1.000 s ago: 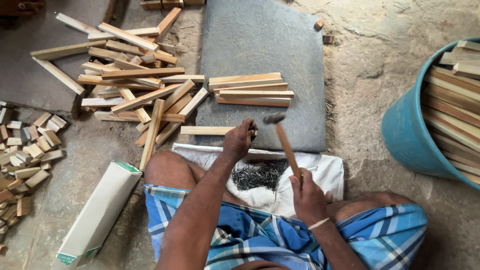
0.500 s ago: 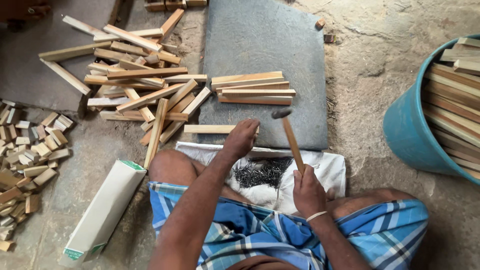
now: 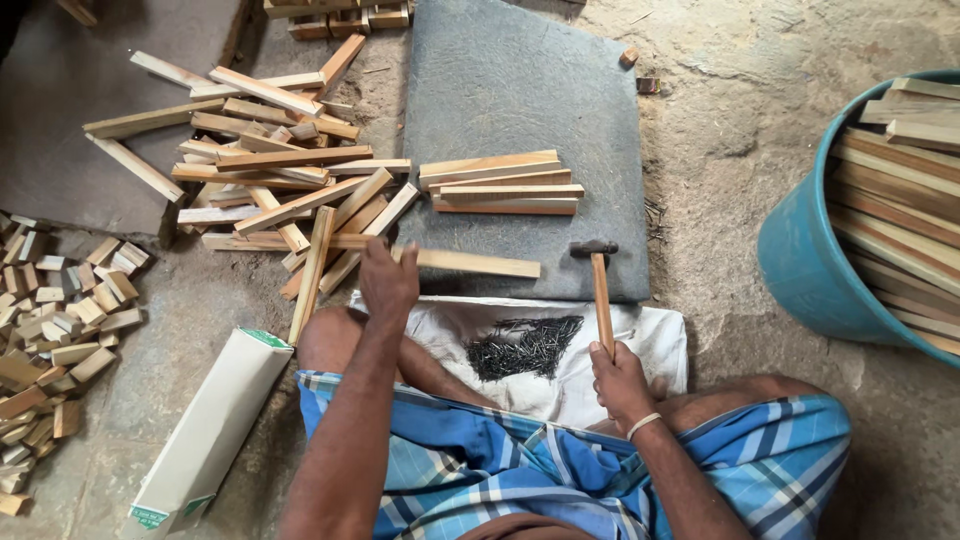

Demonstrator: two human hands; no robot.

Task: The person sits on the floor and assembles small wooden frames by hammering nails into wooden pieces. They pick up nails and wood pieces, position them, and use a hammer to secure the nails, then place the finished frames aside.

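I sit on the ground facing a dark stone slab point(image 3: 520, 90). My right hand point(image 3: 620, 375) grips the wooden handle of a hammer point(image 3: 598, 280), whose metal head rests on the slab's near edge. My left hand point(image 3: 388, 282) reaches left and touches the end of a wooden slat point(image 3: 470, 263) lying across the slab's front edge, next to the pile. A short stack of slats point(image 3: 500, 183) lies in the middle of the slab. A heap of dark nails point(image 3: 525, 345) sits on a white cloth point(image 3: 650, 340) over my lap.
A loose pile of wooden slats point(image 3: 270, 170) spreads left of the slab. Several small wood blocks point(image 3: 60, 330) lie at the far left. A long white box point(image 3: 205, 435) rests beside my left knee. A teal tub point(image 3: 810, 260) full of slats stands at the right.
The left hand has moved left from the slab's front middle toward the slat pile. The hammer has come down lower, its head now at the slab's edge.
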